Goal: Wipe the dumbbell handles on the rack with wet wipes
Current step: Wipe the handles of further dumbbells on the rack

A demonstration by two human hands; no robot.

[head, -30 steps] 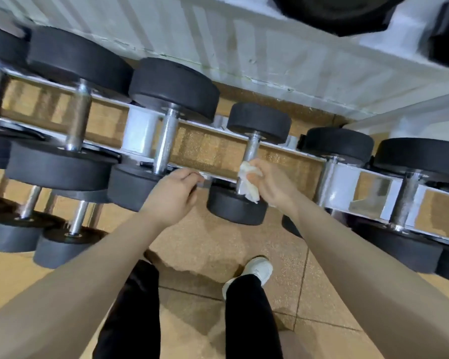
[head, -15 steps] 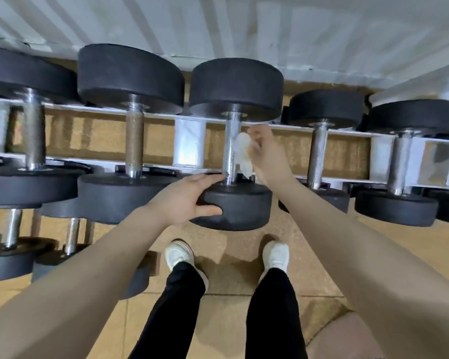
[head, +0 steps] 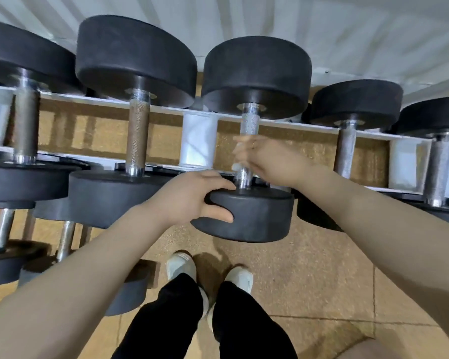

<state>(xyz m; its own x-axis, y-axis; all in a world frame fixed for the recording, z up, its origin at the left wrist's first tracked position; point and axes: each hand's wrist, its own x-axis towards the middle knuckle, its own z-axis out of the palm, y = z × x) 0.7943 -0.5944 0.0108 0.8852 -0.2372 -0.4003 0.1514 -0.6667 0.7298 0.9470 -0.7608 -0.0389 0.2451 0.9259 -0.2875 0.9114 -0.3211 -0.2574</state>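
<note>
A black dumbbell (head: 254,218) with a knurled steel handle (head: 249,124) lies across the white rack (head: 198,141) in the middle of the view. My left hand (head: 192,198) grips the rim of its near weight head, thumb on the side. My right hand (head: 267,159) is wrapped round the lower part of the handle, blurred with motion. A white wet wipe (head: 237,165) shows only as a small edge under its fingers. Only the upper stretch and the bottom collar of the handle are visible.
More black dumbbells (head: 135,141) sit side by side on the rack to the left and right (head: 347,141), with smaller ones on a lower tier at the left (head: 0,244). A white ribbed wall stands behind. My legs and white shoes (head: 182,266) stand on the cork floor below.
My right hand has slid down the handle from its upper part to its lower part, closing round it over the wipe. My left hand keeps its grip on the near weight head.
</note>
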